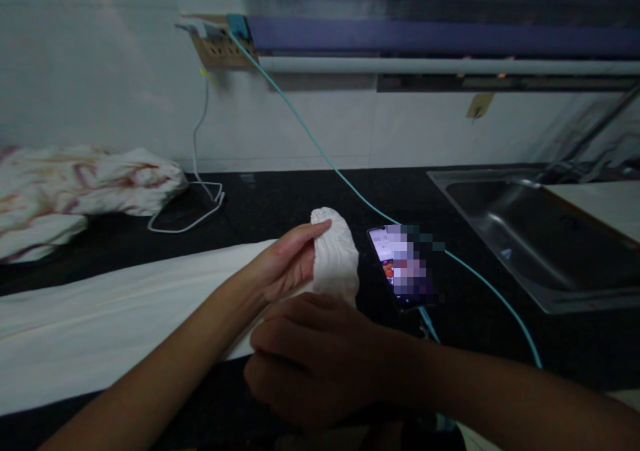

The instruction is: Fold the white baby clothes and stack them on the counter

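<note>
White cloth roll [334, 251] held in both hands' fingers [305, 234], phone [400, 267] and sink [525, 237] just beside.

Both forearms bare to frame edge; left hand [287, 264], right hand [313, 357] ungloved. No rings apparent, though lighting dim.

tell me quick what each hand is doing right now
Left hand: fingers closed around the bunched white cloth.
Right hand: curled at the cloth's lower edge; grip cannot be told.
</note>
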A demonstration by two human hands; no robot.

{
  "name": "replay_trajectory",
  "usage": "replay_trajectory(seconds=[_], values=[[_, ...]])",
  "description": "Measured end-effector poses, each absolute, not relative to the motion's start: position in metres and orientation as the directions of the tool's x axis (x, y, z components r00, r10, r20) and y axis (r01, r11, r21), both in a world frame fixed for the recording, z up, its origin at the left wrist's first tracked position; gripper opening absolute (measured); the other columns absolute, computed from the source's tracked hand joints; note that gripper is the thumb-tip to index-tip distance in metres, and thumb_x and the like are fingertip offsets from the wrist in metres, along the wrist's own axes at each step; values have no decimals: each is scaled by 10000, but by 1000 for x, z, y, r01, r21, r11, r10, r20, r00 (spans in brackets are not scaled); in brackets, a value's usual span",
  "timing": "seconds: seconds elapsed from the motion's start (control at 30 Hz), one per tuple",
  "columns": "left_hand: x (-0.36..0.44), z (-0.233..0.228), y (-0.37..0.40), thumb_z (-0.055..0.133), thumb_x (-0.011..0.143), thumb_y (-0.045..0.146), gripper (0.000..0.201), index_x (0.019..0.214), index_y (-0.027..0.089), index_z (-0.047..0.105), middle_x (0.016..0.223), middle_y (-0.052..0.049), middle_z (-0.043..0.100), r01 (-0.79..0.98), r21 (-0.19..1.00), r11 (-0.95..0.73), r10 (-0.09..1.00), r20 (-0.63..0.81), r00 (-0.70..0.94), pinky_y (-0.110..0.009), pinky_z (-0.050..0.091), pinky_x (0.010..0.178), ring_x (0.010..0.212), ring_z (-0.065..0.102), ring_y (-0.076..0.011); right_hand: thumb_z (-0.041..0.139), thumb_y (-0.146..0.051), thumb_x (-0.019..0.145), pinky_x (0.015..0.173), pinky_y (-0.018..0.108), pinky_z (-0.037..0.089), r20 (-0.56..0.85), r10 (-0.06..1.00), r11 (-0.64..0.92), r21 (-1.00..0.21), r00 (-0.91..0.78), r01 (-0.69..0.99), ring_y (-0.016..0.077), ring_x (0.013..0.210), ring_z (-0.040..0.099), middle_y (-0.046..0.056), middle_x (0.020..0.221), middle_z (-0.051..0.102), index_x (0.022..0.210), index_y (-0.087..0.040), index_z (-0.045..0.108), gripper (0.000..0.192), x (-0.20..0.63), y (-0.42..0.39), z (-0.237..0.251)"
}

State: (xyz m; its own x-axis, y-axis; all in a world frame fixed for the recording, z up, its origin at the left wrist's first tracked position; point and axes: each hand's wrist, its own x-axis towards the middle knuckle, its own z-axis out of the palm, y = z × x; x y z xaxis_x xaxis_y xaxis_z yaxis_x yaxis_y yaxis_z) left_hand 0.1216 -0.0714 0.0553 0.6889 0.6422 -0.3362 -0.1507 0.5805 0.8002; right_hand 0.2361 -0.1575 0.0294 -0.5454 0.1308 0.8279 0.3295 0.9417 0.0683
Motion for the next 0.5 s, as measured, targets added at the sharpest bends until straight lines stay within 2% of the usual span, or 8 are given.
replay_trajectory(seconds=[0.07, 0.17, 0.23, 0.33, 0.5], values=[[123, 55, -72, 474, 1019, 351, 439, 1291, 41, 624, 935, -183, 781, -152, 757, 635, 613, -374, 696, -399, 618, 838, 854, 775, -284, 568, -170, 965, 764, 279, 454, 840, 114, 946, 71, -531, 316, 138, 817, 558, -5, 846, 641, 816, -189, 642, 168, 236, -158, 29], [120, 58, -72, 436, 1033, 325, 433, 1289, 30, 621, 866, -172, 778, -157, 740, 654, 604, -385, 698, -378, 625, 767, 785, 774, -276, 556, -174, 962, 777, 306, 458, 846, 146, 940, 42, -512, 337, 152, 868, 577, 8, 900, 655, 892, -179, 666, 131, 241, -159, 32], [117, 62, -70, 455, 1026, 279, 376, 1218, 17, 645, 800, -159, 767, -192, 750, 632, 639, -365, 677, -334, 622, 698, 716, 765, -254, 544, -182, 974, 807, 320, 458, 858, 157, 933, 33, -489, 358, 161, 918, 581, 23, 941, 658, 937, -178, 678, 140, 246, -159, 35], [112, 68, -67, 508, 996, 188, 273, 1117, 5, 670, 750, -150, 755, -254, 789, 560, 727, -321, 608, -273, 618, 665, 649, 749, -213, 557, -187, 976, 818, 327, 439, 875, 116, 936, 62, -470, 346, 161, 936, 567, 17, 942, 642, 927, -192, 672, 125, 249, -159, 34], [100, 80, -68, 553, 961, 141, 273, 1147, -9, 685, 867, -195, 779, -226, 852, 472, 812, -320, 488, -277, 642, 727, 743, 778, -232, 557, -268, 1026, 747, 288, 401, 690, 51, 982, 96, -722, 162, 124, 846, 526, -16, 967, 636, 949, -226, 633, 116, 242, -163, 17]])
